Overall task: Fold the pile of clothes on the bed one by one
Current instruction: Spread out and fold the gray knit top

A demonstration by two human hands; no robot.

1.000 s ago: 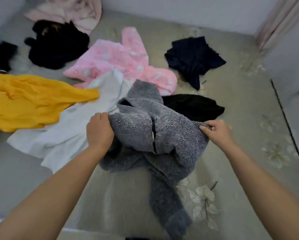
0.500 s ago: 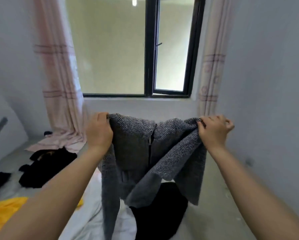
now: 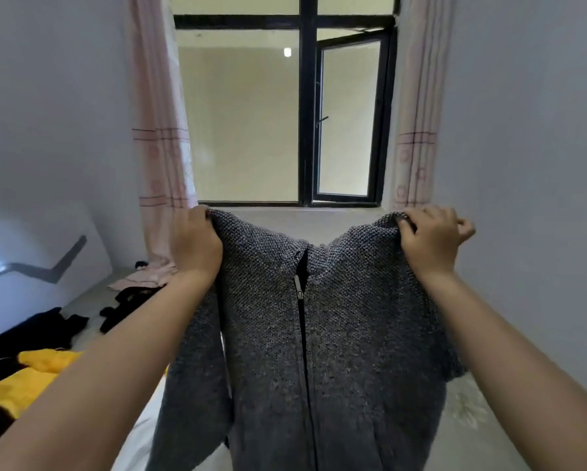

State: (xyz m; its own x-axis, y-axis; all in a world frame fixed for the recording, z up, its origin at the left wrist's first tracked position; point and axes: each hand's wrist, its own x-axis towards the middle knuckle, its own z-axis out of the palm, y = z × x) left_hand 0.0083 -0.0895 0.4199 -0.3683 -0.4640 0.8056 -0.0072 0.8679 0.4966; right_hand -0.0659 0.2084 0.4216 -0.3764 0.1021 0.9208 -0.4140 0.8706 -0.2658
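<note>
Now my left hand (image 3: 197,246) and right hand (image 3: 428,239) each grip a shoulder of the grey zip cardigan (image 3: 305,334), lifted off the bed to hang straight, ready for folding

One grey zip cardigan (image 3: 319,334), two hands, one yellow garment (image 3: 23,379) at eight o'clock, two curtains, one window (image 3: 285,113)

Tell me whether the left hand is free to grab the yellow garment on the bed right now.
Probably not: the left hand grips a shoulder of the raised grey cardigan, well above the yellow garment.
</note>
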